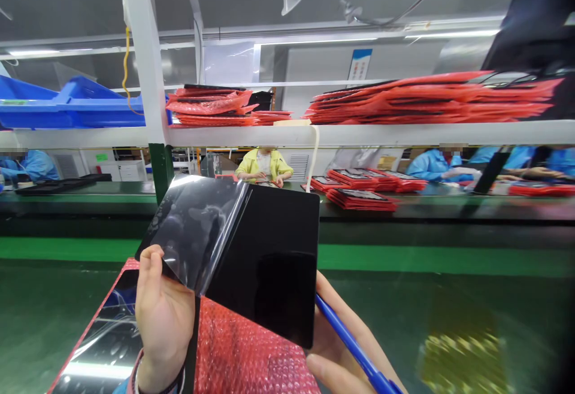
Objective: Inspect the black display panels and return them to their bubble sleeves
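Observation:
I hold a glossy black panel (269,262) up in front of me, tilted. My left hand (162,316) is closed on the clear protective film (197,226), which is partly peeled back from the panel's left side. My right hand (341,346) supports the panel from beneath at its lower right corner, fingers curled, with a blue pen (354,349) held across them. Below the panel lies a red bubble-wrap bag (251,358), and beside it another glossy dark panel (108,340).
A green work table (449,322) spreads around me, with a green conveyor belt (426,208) beyond it. Stacks of red bags (359,199) sit on the belt and on the white shelf (431,97) above. Blue bins (72,106) stand upper left. Several people work across the line.

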Demonstrator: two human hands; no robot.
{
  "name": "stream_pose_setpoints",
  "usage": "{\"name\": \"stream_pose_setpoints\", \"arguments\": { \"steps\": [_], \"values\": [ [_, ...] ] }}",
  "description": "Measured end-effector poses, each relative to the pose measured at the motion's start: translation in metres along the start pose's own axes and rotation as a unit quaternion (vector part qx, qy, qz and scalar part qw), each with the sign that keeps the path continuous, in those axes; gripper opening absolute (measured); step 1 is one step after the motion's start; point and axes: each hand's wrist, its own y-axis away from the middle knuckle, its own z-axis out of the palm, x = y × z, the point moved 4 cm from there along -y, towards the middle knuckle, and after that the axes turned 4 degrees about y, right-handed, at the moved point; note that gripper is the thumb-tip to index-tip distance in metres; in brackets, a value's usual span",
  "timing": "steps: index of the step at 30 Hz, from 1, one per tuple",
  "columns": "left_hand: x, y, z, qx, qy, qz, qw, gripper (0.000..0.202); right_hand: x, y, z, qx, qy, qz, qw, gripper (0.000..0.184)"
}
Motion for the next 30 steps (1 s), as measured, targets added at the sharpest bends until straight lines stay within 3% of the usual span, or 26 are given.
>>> {"name": "stream_pose_setpoints", "arguments": {
  "steps": [3, 7, 13, 18, 30],
  "values": [
    [0.003, -0.004, -0.002, -0.011, -0.025, 0.028, 0.999, 0.010, 0.008, 0.000, -0.001, -0.015, -0.008, 0.001, 1.000, 0.068],
    [0.008, -0.008, -0.007, -0.020, -0.050, 0.074, 0.996, 0.009, 0.016, 0.001, -0.007, -0.052, 0.018, 0.010, 0.998, 0.084],
    [0.007, -0.011, -0.009, -0.013, -0.063, 0.061, 0.996, 0.004, 0.017, 0.003, -0.006, -0.074, 0.035, 0.023, 0.996, 0.093],
    [0.006, -0.014, -0.009, -0.007, -0.056, 0.054, 0.997, 0.004, 0.015, 0.002, 0.001, -0.075, 0.067, 0.010, 0.995, 0.091],
    [0.004, -0.013, -0.003, 0.008, -0.053, 0.016, 0.998, 0.010, 0.009, -0.001, 0.010, -0.098, 0.005, -0.025, 0.995, 0.069]
  ]
}}
